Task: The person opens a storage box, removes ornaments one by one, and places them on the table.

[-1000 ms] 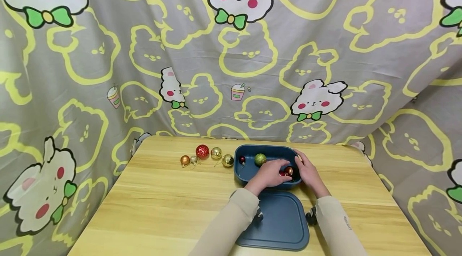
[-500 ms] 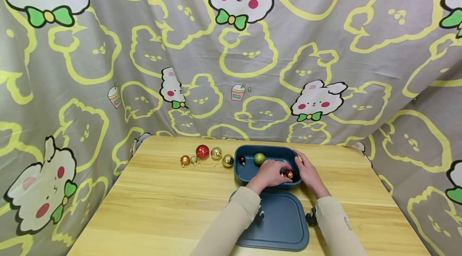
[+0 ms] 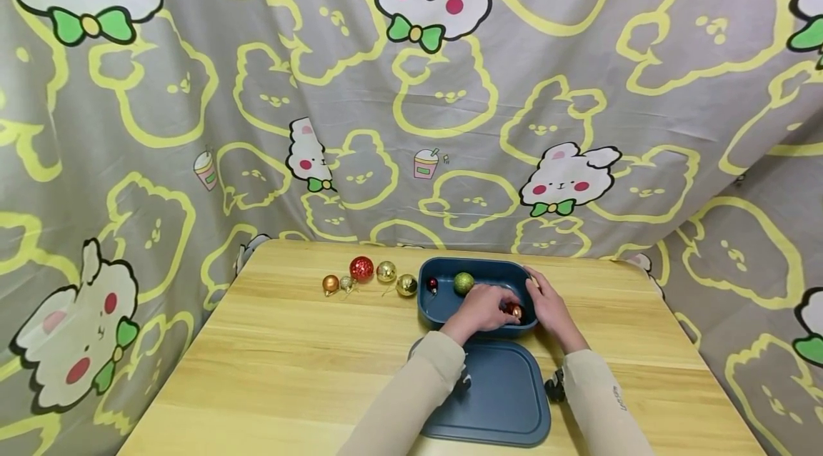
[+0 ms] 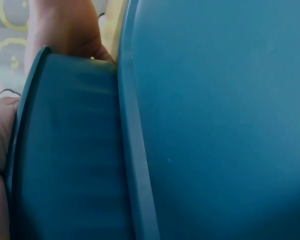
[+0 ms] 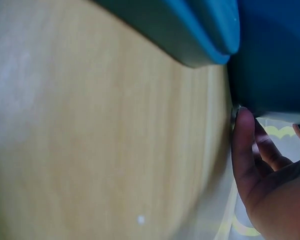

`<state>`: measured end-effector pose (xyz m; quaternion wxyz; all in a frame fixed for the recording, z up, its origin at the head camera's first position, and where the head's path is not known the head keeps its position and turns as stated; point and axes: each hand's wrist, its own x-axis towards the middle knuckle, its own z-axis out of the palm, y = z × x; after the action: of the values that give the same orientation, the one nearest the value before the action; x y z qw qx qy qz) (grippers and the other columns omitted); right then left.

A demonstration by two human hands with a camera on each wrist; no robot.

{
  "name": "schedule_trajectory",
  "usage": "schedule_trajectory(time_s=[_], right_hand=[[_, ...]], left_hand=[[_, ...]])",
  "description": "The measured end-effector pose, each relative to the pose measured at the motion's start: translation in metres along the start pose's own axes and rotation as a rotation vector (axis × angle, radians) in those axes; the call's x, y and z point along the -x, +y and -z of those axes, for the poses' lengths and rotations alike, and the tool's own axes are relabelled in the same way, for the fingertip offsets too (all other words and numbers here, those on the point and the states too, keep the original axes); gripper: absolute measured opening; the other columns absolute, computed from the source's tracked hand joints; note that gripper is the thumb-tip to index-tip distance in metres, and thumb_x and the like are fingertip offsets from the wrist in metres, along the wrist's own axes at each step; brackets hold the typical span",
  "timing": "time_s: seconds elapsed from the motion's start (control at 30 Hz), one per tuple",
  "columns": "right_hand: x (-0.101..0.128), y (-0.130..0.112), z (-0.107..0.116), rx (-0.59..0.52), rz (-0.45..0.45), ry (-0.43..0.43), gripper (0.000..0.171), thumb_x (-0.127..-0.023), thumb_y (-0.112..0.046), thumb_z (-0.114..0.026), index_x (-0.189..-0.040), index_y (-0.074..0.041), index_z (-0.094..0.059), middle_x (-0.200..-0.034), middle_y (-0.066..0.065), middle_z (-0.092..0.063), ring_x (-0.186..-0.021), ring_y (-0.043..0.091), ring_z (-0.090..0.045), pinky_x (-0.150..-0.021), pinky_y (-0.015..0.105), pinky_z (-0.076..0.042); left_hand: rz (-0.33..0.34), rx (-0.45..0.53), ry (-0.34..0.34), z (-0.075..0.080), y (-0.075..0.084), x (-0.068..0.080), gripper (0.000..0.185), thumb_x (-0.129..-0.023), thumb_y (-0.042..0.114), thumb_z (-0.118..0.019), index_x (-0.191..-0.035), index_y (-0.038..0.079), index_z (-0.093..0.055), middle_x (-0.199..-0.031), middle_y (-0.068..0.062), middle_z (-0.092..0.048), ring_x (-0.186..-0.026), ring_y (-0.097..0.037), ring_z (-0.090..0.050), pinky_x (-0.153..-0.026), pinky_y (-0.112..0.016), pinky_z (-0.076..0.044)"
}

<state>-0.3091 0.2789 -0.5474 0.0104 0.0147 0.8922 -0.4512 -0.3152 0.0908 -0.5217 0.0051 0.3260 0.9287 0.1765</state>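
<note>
Nearest, a flat dark-blue lid point(image 3: 495, 399) lies on the table point(image 3: 289, 363) between the two sleeves, just in front of the blue box point(image 3: 498, 271). The left hand point(image 3: 484, 307) reaches over the box's near rim towards its right end, thumb and fingers curled about a copper bauble point(image 3: 517, 311); how firmly they pinch cannot be told. The right hand point(image 3: 546, 304) rests against the right end wall, fingers fairly straight and slightly apart, touching near the far right corner. To do this arranging well, I would let that right hand brace the box without squeezing, handle the bauble lightly since such shells may be brittle, and lower it to the floor before loosening the fingertips, so it does not roll. In the box's left half lie a small dark-red bauble point(image 3: 432, 284), by the left wall, and a green glitter bauble point(image 3: 464, 283) towards the far wall. Outside, left of the box, a shiny gold bauble point(image 3: 407, 285), an orange bauble point(image 3: 331, 283) and a red glitter bauble point(image 3: 361, 268) sit among others near the table's far edge. The top is pale wood grain; beyond it hangs a grey curtain point(image 3: 472, 202) printed with cartoon rabbits.
</note>
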Motion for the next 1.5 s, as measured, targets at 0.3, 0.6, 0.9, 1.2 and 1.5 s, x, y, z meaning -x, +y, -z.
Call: schedule_trajectory(time_s=[0.3,0.6,0.9,1.2,1.5], right_hand=[[0.0,0.0,0.001,0.016,0.007,0.009,0.059,-0.113,-0.051,-0.026,-0.164,-0.021,-0.029,-0.168,0.023,-0.028,-0.152,0.052,-0.025,-0.122,0.069,-0.022],[0.0,0.0,0.0,0.011,0.008,0.003,0.06,-0.112,-0.052,-0.025,-0.164,-0.022,-0.029,-0.168,0.022,-0.028,-0.152,0.051,-0.025,-0.123,0.069,-0.022],[-0.001,0.0,0.0,0.006,0.01,0.002,0.061,-0.112,-0.052,-0.025,-0.164,-0.02,-0.029,-0.168,0.024,-0.028,-0.152,0.051,-0.026,-0.123,0.069,-0.022],[0.0,0.0,-0.002,0.013,0.015,0.011,0.061,-0.112,-0.052,-0.026,-0.163,-0.02,-0.03,-0.166,0.025,-0.031,-0.149,0.052,-0.031,-0.121,0.069,-0.025],[0.0,0.0,-0.002,0.021,0.008,0.004,0.061,-0.112,-0.053,-0.026,-0.164,-0.021,-0.029,-0.164,0.027,-0.034,-0.147,0.052,-0.035,-0.121,0.07,-0.026]], left_hand=[[-0.037,0.077,0.049,-0.002,-0.002,0.004,0.037,-0.097,0.042,-0.072,-0.131,0.027,-0.071,-0.127,0.009,-0.07,-0.114,-0.007,-0.066,-0.102,-0.023,-0.052],[-0.026,0.205,0.11,0.001,-0.005,0.012,0.04,-0.096,0.038,-0.074,-0.134,0.024,-0.069,-0.124,0.005,-0.07,-0.108,-0.008,-0.066,-0.094,-0.018,-0.053],[-0.008,0.373,0.189,0.001,-0.01,0.016,0.043,-0.097,0.036,-0.074,-0.136,0.021,-0.068,-0.122,0.003,-0.069,-0.107,-0.011,-0.067,-0.092,-0.017,-0.054],[0.016,0.462,0.211,0.003,-0.011,0.019,0.042,-0.096,0.036,-0.074,-0.136,0.023,-0.068,-0.124,0.004,-0.067,-0.105,-0.005,-0.065,-0.093,-0.017,-0.055],[-0.022,0.508,0.284,0.005,-0.01,0.02,0.044,-0.097,0.035,-0.074,-0.139,0.022,-0.066,-0.131,0.002,-0.066,-0.113,-0.008,-0.066,-0.096,-0.018,-0.055]])
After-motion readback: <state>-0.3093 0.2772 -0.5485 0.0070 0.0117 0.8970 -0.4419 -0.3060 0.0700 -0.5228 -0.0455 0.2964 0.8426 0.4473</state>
